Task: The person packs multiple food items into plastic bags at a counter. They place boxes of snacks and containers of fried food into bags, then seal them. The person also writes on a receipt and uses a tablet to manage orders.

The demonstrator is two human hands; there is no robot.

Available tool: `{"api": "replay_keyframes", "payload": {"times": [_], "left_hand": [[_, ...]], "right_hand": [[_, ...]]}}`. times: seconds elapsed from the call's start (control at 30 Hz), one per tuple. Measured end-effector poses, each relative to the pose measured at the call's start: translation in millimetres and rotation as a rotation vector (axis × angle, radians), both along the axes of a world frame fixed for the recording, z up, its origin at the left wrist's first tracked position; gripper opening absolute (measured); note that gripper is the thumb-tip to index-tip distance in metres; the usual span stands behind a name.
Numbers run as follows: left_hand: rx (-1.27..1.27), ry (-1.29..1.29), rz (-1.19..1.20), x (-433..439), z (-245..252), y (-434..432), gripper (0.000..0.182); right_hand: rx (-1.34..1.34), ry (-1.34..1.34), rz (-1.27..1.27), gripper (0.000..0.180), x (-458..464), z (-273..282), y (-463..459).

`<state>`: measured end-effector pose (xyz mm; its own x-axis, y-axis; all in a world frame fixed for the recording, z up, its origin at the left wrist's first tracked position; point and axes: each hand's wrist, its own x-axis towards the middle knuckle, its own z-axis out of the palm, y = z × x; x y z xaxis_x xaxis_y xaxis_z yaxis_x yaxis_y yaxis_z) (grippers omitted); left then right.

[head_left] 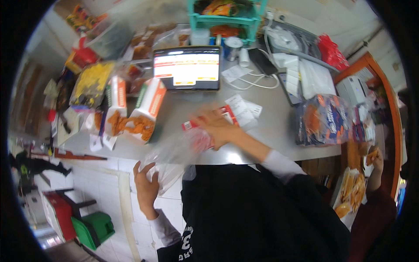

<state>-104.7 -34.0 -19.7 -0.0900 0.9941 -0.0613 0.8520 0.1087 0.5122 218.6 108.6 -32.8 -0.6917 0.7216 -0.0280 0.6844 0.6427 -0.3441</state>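
My left hand is beyond the counter's front edge, fingers curved and apart, beside a clear plastic bag. Whether it pinches the bag's edge, I cannot tell. The bag stretches up over the counter to a pink-red bundle. Blurred by motion, my right hand lies over a flat red and white packet and the bag's end; its grip is unclear. Left of the bag, two printed paper cartons lie tipped with fried chicken pieces at their mouths. Printed paper slips lie past my right hand.
A lit tablet stands at the back of the steel counter. Bread in a printed bag sits at the right. Behind are a teal rack and a white cable. Another person's hand is at the far right.
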Motion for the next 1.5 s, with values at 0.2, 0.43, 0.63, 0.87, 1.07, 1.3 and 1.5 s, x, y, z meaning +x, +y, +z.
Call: {"api": "replay_keyframes", "payload": {"times": [0.2,0.43,0.63,0.87,1.07,1.3,1.5], "left_hand": [[0.014,-0.009,0.081,-13.4,0.0,-16.4,0.07],[-0.023,-0.059,-0.144,8.9,-27.2,18.0,0.066],[-0.044,-0.397,-0.493,95.5,-8.2,73.2,0.06],[-0.298,-0.578,-0.454,122.9,31.4,70.1,0.052],[-0.613,-0.451,-0.373,111.6,36.8,81.9,0.061],[-0.194,-0.511,-0.635,99.7,94.5,78.6,0.098],[-0.059,-0.562,-0.591,106.9,112.8,83.1,0.104]], "right_hand": [[-0.064,0.158,0.026,0.127,9.4,-12.0,7.8],[-0.019,0.94,-0.157,0.134,67.9,84.7,-16.6],[-0.312,1.561,-0.166,0.141,35.5,70.4,-60.5],[0.318,0.722,-0.264,0.107,44.1,28.3,-80.1],[0.165,1.285,-0.265,0.105,22.8,26.4,-82.9],[0.271,0.552,-0.122,0.098,16.0,31.0,-72.4],[0.249,0.344,-0.135,0.099,-13.0,45.9,-85.1]]}}
